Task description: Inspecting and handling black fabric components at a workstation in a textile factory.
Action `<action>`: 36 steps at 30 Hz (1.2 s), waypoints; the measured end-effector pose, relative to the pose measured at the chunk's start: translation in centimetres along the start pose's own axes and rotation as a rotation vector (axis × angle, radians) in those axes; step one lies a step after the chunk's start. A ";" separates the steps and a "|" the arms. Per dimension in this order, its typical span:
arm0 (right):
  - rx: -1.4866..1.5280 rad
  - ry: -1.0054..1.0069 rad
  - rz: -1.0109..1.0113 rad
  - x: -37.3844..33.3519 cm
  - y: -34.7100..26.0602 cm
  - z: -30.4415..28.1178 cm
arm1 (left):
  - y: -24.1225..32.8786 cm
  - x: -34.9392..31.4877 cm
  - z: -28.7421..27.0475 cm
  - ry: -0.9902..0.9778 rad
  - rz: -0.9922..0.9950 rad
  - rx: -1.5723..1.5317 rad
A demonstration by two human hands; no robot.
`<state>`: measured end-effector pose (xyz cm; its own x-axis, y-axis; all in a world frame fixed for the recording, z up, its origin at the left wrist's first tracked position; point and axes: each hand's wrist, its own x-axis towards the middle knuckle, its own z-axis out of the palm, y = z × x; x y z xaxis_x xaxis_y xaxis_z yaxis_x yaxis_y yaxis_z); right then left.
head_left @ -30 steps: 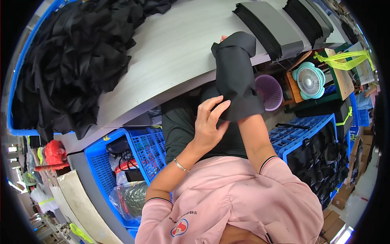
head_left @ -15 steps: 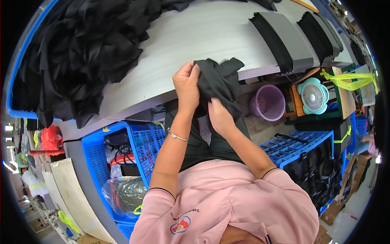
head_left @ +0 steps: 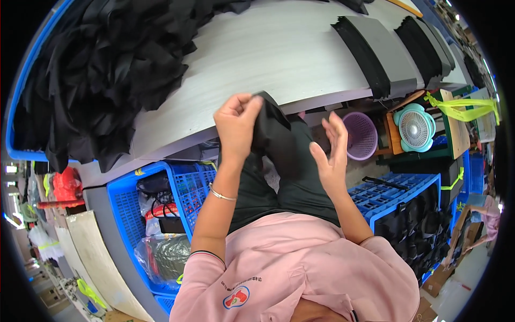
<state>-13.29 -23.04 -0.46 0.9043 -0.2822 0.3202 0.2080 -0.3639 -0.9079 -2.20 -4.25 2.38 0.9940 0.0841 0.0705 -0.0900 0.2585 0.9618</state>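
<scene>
1. The lower end of the black cloth (head_left: pixel 271 121) is blurred, its outline lost against the dark trousers (head_left: pixel 314 198).
2. The right hand (head_left: pixel 333 163) is softened by blur at the fingers.
3. The black fabric heap (head_left: pixel 112 70) is cut off by the far edge.
4. The purple basket (head_left: pixel 364 137) is partly hidden at left by fingers.

A pale grey table (head_left: pixel 241 59) is carrying a large heap of black cloth (head_left: pixel 115 70) over its left end. Toward its right end, stacks of black-and-grey sheets (head_left: pixel 382 48) are lying side by side, one of them reaching the near edge.
</scene>
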 end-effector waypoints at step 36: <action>-0.142 -1.029 0.312 -4.7 0.0 6.6 | -6.4 -4.3 4.3 -0.166 -0.345 -0.601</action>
<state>-15.11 -15.88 -3.78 0.8026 0.4759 -0.3596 -0.0702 -0.5233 -0.8493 -5.58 -10.44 -2.94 0.9640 -0.2339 -0.1265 0.2604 0.7340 0.6272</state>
